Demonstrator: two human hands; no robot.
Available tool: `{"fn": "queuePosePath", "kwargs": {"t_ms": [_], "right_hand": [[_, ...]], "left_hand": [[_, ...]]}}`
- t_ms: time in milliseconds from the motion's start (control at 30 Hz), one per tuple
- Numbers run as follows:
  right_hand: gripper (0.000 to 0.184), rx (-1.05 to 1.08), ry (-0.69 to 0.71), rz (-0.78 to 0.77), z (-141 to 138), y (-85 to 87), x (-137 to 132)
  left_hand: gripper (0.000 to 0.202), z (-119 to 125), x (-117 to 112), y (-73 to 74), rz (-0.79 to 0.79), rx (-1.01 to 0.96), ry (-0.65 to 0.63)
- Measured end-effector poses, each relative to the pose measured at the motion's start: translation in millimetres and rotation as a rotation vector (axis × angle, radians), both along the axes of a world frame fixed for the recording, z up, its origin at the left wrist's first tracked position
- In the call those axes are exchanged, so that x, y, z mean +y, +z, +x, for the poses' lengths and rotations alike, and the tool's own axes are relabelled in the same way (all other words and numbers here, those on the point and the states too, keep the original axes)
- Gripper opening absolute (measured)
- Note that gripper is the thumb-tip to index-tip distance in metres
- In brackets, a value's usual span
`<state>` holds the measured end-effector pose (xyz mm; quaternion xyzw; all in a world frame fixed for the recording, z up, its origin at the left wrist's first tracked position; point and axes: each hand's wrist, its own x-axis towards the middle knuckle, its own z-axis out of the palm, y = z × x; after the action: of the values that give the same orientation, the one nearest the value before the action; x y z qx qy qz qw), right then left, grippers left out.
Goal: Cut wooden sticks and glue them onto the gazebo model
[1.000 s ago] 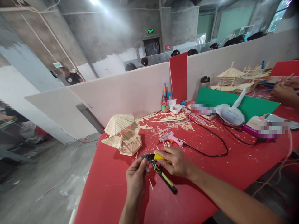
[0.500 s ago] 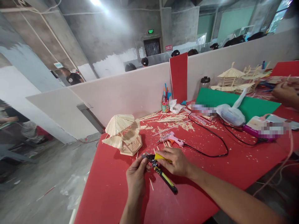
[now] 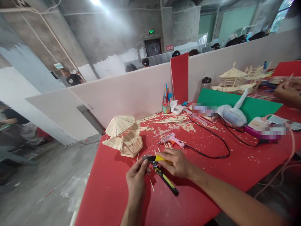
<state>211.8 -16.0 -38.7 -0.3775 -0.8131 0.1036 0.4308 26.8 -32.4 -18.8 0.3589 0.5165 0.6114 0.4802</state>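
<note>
My right hand [image 3: 177, 163] is closed round the upper handle of yellow-and-black cutting pliers [image 3: 163, 175], whose jaws point left. My left hand [image 3: 136, 179] pinches something small at those jaws, probably a thin wooden stick; I cannot make it out. Both hands hover low over the red table [image 3: 113, 191]. A pagoda model of wooden sticks [image 3: 123, 135] stands just beyond my left hand. A pink glue gun [image 3: 172, 139] lies behind my right hand, its black cord [image 3: 211, 138] running right.
Loose sticks and chips [image 3: 164, 121] litter the table near the white partition [image 3: 131, 91]. A pen cup [image 3: 166, 105], a plastic bag [image 3: 231, 114] and a green sheet [image 3: 256, 108] sit further right. Another person's hand [image 3: 285, 92] works at far right by more stick models [image 3: 235, 78].
Almost nothing has changed. My left hand has shifted very slightly at the pliers' jaws; the other person's hand at far right has moved a little.
</note>
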Motion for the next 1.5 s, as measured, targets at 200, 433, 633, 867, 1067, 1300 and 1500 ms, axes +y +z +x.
{"fn": "queuePosePath", "kwargs": {"t_ms": [200,433,633,867,1067,1300,1500], "right_hand": [[0.034,-0.053,-0.046,0.064,0.6,-0.3,0.7],[0.03,0.001,0.008,0.002,0.8,-1.8,1.3],[0.03,-0.001,0.014,0.005,1.3,-2.2,1.9],[0.033,-0.035,-0.026,0.045,1.5,-0.6,1.7],[0.031,0.003,-0.002,0.027,1.0,-1.0,1.1],[0.029,-0.005,0.013,-0.02,2.2,-3.0,1.9],[0.033,-0.014,0.0,0.005,2.1,-1.7,2.3]], "left_hand": [[0.033,1.0,-0.2,-2.3,0.012,-0.033,-0.005],[0.039,3.8,-1.4,3.8,-0.034,-0.034,0.004],[0.036,1.0,-1.1,2.4,-0.013,-0.008,-0.003],[0.031,1.7,-0.7,-2.9,0.014,-0.012,0.006],[0.039,3.6,-0.8,2.7,-0.031,-0.016,0.02],[0.036,2.5,-3.3,6.2,-0.017,0.05,0.017],[0.031,2.3,-2.3,-0.4,0.019,0.024,0.022]]}}
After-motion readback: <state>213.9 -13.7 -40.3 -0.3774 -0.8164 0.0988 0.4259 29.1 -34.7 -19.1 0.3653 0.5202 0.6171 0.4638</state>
